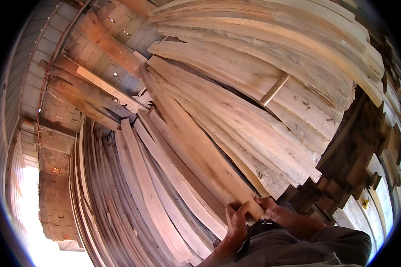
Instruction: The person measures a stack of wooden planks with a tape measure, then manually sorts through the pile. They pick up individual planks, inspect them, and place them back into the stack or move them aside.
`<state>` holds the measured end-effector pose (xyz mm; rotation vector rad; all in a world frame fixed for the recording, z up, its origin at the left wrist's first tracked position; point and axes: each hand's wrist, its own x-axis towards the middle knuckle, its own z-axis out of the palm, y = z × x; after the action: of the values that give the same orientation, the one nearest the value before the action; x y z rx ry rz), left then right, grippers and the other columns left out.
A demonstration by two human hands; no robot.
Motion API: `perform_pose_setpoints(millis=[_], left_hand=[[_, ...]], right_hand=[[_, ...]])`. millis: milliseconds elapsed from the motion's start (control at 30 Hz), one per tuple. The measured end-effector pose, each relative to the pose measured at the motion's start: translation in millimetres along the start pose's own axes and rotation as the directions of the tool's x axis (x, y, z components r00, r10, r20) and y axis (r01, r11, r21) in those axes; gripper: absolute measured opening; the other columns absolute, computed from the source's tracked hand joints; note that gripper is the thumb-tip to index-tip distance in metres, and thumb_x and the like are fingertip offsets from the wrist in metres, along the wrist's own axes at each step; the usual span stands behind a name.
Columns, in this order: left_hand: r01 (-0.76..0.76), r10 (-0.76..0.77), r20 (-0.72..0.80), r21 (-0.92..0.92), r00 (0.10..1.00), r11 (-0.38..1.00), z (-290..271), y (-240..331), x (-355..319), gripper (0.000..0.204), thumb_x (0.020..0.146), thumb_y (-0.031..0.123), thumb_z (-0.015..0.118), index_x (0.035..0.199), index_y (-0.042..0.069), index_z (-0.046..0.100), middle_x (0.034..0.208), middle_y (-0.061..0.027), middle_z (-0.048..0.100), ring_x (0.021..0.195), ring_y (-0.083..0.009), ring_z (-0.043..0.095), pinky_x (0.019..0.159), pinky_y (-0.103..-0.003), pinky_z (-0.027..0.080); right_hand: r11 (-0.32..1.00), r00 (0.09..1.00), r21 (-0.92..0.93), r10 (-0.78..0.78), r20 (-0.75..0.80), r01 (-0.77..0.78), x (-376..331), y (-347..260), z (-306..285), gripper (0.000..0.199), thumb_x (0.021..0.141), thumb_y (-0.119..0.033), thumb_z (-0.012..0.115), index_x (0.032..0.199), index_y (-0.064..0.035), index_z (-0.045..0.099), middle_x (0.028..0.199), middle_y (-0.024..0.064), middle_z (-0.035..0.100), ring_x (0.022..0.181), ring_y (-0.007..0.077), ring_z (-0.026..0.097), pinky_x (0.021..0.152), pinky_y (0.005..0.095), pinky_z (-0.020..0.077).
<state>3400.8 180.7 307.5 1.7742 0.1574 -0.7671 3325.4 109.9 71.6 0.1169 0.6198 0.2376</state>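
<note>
A long wooden plank (218, 171) runs from the upper middle down toward my body. At its near end my left hand (237, 219) is closed on the left edge, fingers bent over the wood. On the opposite edge my right hand (270, 209) grips the same end, its thumb lying on the board's face. The undersides of both hands are hidden. The plank's far end reaches the dark wooden beams near the brick wall.
To the right lies a broad stack of pale boards (245, 120) with a short stick (275, 89) across it. More planks (151, 178) stand packed on the left. A brick wall (55, 196), leaning beams (107, 42) and dark stacked timber ends (349, 178) surround them.
</note>
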Motion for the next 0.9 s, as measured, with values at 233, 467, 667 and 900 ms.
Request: perform_pose_setpoints(millis=[233, 467, 667, 900], left_hand=[[0.051, 0.077, 0.237, -0.491, 0.969, 0.870, 3.3, -8.9, 119.9, 0.028, 0.095, 0.026, 0.050, 0.110, 0.003, 0.056, 0.100, -0.0092, 0.060, 0.094, -0.0231, 0.058, 0.082, -0.033, 0.045], [0.427, 0.027, 0.539, -0.696, 0.842, 0.577, 121.8, -32.4, 189.9, 0.046, 0.096, 0.038, 0.051, 0.126, 0.004, 0.047, 0.114, -0.0130, 0.058, 0.105, -0.0295, 0.057, 0.094, -0.046, 0.043], [0.131, -0.032, 0.225, -0.439, 0.974, 0.889, 110.7, -70.7, 235.4, 0.075, 0.090, 0.040, 0.055, 0.145, -0.003, 0.027, 0.140, -0.0231, 0.046, 0.130, -0.0351, 0.044, 0.109, -0.043, 0.030], [0.198, -0.206, -0.035, -0.164, 0.978, 0.966, 108.5, -137.2, 249.2, 0.096, 0.075, 0.040, 0.068, 0.147, -0.005, 0.023, 0.140, -0.0300, 0.043, 0.123, -0.0393, 0.050, 0.103, -0.040, 0.040]], right_hand=[[0.995, 0.880, 0.001, -0.085, 0.468, 0.095, -52.8, -18.4, 78.0, 0.067, 0.091, -0.060, 0.043, 0.122, -0.0013, 0.055, 0.096, 0.0188, 0.064, 0.057, 0.0237, 0.059, 0.047, 0.0325, 0.0428], [0.928, 0.851, -0.149, -0.237, 0.469, 0.341, -82.6, -63.3, 95.8, 0.048, 0.098, -0.041, 0.041, 0.112, 0.0007, 0.062, 0.080, 0.0149, 0.068, 0.057, 0.0234, 0.061, 0.056, 0.0311, 0.0483], [-0.226, 0.597, -0.935, -0.722, 0.348, 0.272, -97.9, -90.0, 89.0, 0.047, 0.085, -0.018, 0.066, 0.125, 0.0051, 0.052, 0.125, 0.0195, 0.056, 0.116, 0.0317, 0.053, 0.098, 0.0408, 0.0434], [-0.693, 0.513, -0.586, -0.714, 0.477, -0.420, -76.9, -110.3, 39.8, 0.087, 0.076, -0.025, 0.072, 0.144, 0.0050, 0.028, 0.155, 0.0217, 0.014, 0.144, 0.0395, 0.014, 0.117, 0.0513, 0.0131]])
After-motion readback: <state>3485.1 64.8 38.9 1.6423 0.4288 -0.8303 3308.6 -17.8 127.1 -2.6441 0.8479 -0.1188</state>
